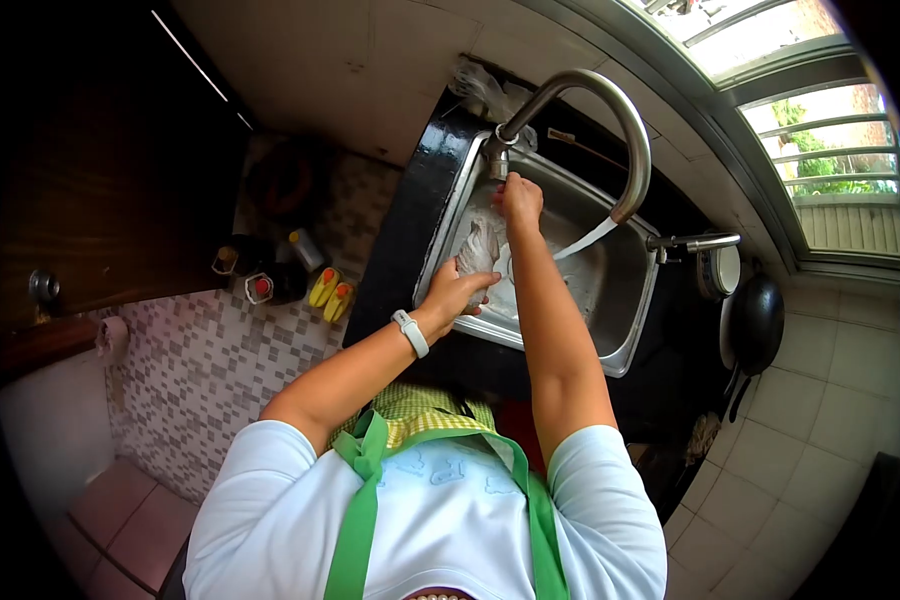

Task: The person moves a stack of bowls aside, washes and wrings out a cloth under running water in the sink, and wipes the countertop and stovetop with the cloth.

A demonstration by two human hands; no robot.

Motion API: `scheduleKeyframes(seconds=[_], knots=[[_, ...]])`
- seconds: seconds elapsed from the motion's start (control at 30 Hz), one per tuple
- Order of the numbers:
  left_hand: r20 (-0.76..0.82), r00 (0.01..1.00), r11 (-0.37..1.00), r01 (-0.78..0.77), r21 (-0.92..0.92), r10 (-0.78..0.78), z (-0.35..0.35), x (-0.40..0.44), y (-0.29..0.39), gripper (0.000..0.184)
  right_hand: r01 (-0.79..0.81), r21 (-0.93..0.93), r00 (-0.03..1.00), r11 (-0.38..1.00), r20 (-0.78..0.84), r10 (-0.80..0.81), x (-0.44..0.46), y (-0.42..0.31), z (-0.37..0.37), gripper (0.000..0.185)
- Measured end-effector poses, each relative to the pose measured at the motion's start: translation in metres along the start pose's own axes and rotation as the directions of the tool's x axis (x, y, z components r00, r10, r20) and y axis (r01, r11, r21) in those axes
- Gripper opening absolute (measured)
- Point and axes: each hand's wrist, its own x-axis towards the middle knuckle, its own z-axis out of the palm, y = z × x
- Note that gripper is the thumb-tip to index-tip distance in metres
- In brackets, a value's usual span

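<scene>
Over the near-left side of the steel sink [625, 345], my left hand [460, 292] grips a crumpled greyish-white bundle [480, 250] that looks like wet cloth. A pale watch band circles that wrist. My right hand [520, 202] reaches across the basin to the base of the tap [498, 158], its fingers closed at the handle, which they mostly hide. From the end of the curved spout [642, 150], a stream of water [585, 240] falls into the sink. Something whitish lies on the basin floor, partly behind my right forearm.
Dark counter [395, 240] surrounds the sink. A clear plastic bag [480, 90] lies behind the tap. To the right are a second, smaller spout [710, 241] and a hanging black pan [757, 325]. Bottles [260, 288] and yellow items [330, 293] stand on the left floor. A barred window is upper right.
</scene>
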Motion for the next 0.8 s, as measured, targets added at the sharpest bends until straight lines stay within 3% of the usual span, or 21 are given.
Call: scheduleKeyframes(seconds=[0.03,0.17,0.23,0.4,0.53,0.57,0.63,0.67,0.7,0.77,0.8], knots=[[-0.008,1.000,1.000,-0.004,-0.001,0.004,-0.003,0.001,-0.001,0.032,-0.048,0.090,0.999,0.995,0.025,0.046,-0.020,-0.017,-0.004,0.028],[-0.076,0.996,0.998,-0.053,-0.022,0.051,-0.013,0.001,-0.005,0.037,-0.040,0.092,0.999,0.995,0.027,0.038,-0.027,-0.020,-0.004,0.027],[-0.092,0.994,0.998,-0.067,-0.021,0.064,-0.015,-0.001,-0.001,0.039,-0.139,0.283,0.989,0.949,0.096,0.116,-0.026,-0.021,-0.003,0.025],[-0.085,0.995,0.998,-0.047,0.052,0.052,-0.015,-0.004,-0.004,0.047,-0.283,0.366,0.957,0.887,0.161,0.239,-0.018,-0.052,-0.004,0.023],[-0.094,0.992,0.997,-0.079,0.014,0.080,-0.005,-0.005,-0.011,0.046,-0.419,0.439,0.908,0.795,0.217,0.359,0.001,-0.064,0.004,0.029],[-0.119,0.991,0.998,-0.059,0.034,0.062,-0.003,-0.006,-0.014,0.038,-0.450,0.426,0.892,0.785,0.244,0.379,0.000,-0.063,0.002,0.034],[-0.059,0.998,0.996,-0.007,-0.090,0.001,-0.006,-0.004,-0.019,0.022,-0.267,0.363,0.951,0.893,0.249,0.183,-0.012,-0.044,-0.010,0.041],[-0.070,0.997,0.984,0.022,-0.177,-0.035,-0.010,-0.002,-0.019,0.018,-0.261,0.352,0.952,0.899,0.246,0.180,-0.032,-0.051,-0.016,0.042],[-0.004,0.998,0.964,0.053,-0.262,-0.055,-0.006,-0.004,-0.014,0.020,-0.247,0.376,0.956,0.893,0.244,0.162,-0.046,-0.049,-0.028,0.042],[0.115,0.987,0.883,0.155,-0.442,-0.116,-0.006,-0.002,-0.004,0.031,-0.061,0.296,0.941,0.953,0.336,-0.045,-0.044,0.001,-0.015,0.038],[0.316,0.948,0.847,0.203,-0.492,-0.043,-0.002,-0.007,0.007,0.034,-0.012,0.298,0.895,0.954,0.428,-0.123,-0.066,0.007,-0.028,0.038]])
